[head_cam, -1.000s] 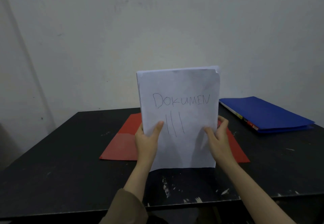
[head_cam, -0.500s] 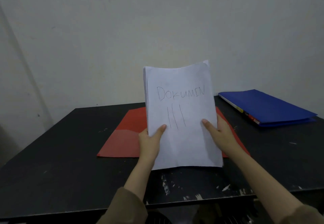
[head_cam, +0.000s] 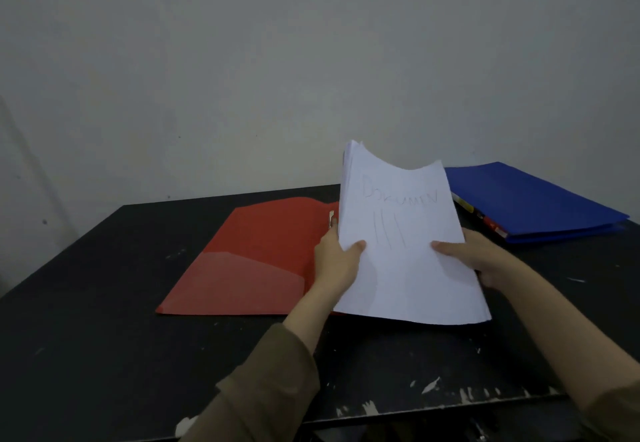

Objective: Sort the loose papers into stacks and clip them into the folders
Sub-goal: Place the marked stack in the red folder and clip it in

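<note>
A stack of white papers (head_cam: 408, 254), its top sheet hand-lettered "DOKUMEN III", tilts back low over the right half of an open red folder (head_cam: 256, 254). My left hand (head_cam: 337, 261) grips the stack's left edge, thumb on the front. My right hand (head_cam: 481, 258) holds the right edge the same way. The folder's metal clip (head_cam: 331, 220) shows at its spine just left of the papers. The right half of the red folder is hidden behind the stack.
A closed blue folder (head_cam: 533, 202) with papers inside lies at the back right of the black table (head_cam: 104, 320). A pale wall stands close behind the table. The table's front edge runs just below my forearms.
The stack has come down from nearly upright to a low tilt over the red folder, and both hands have moved down and right with it. The view has shifted left.
</note>
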